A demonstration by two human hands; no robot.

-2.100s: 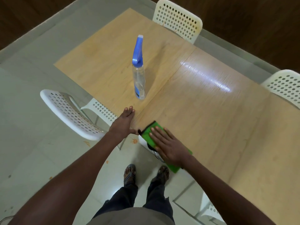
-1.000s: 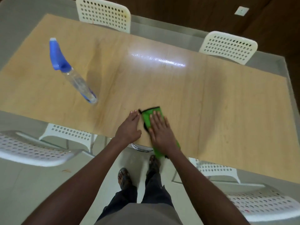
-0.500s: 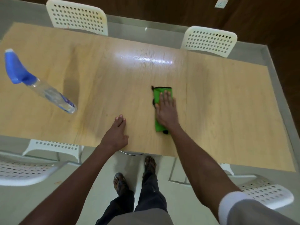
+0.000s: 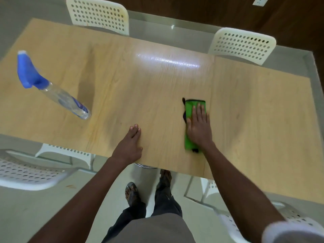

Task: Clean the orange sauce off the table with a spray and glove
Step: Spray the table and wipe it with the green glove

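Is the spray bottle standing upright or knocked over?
Upright: the clear plastic spray bottle with blue trigger head stands on its base; its lean looks like wide-angle distortion.

White perforated chairs (image 4: 242,44) round about — wall socket (image 4: 259,0) on dark wood wall (image 4: 201,7).

A smooth, light wood-grain table (image 4: 157,81) with a glossy sheen is seen. The green glove (image 4: 190,109) appears as soft matt cloth edged in black. The spray bottle (image 4: 57,95) is made of clear plastic, capped in blue. Perforated white plastic chairs (image 4: 242,44) are seen.
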